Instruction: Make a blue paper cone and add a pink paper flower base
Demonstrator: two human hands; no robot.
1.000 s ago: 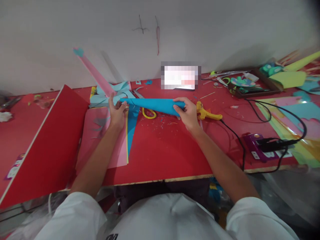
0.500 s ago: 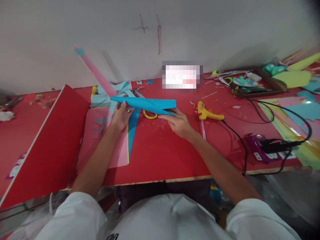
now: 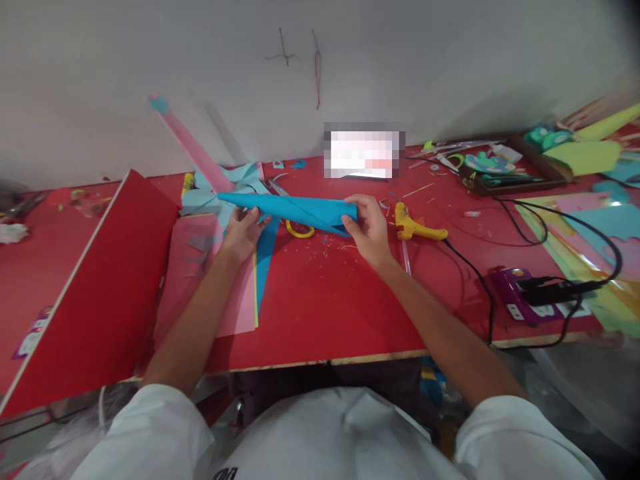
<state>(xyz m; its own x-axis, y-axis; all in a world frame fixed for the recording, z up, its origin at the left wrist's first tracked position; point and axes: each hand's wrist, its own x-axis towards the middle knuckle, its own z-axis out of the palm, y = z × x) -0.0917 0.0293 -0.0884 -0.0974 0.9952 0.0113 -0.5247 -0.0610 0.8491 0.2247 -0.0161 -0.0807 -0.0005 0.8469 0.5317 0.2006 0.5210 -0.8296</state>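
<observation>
A blue paper cone (image 3: 300, 211) lies sideways between my hands, its narrow tip to the left and its wide mouth to the right. My left hand (image 3: 243, 233) grips it near the narrow end, thumb on the near side. Around the wide end curl the fingers and thumb of my right hand (image 3: 369, 230). Beneath and behind the cone are scissors with a yellow handle (image 3: 300, 231), partly covered. Behind my left hand, a pink paper cone with a blue tip (image 3: 193, 143) leans up from light-blue paper pieces (image 3: 200, 183).
Pink paper sheets (image 3: 235, 300) lie under my left forearm, beside an upright red board (image 3: 100, 287). On the right are a yellow glue gun (image 3: 420, 229), a purple power socket (image 3: 525, 297) with black cables, and a dark tray (image 3: 545, 170) of tools. A blurred-out screen (image 3: 364, 152) stands by the wall.
My right hand has moved up and wrapped round the wide end of the blue paper, whose loose edges now close into a rounder cone. My left hand stays near the tip.
</observation>
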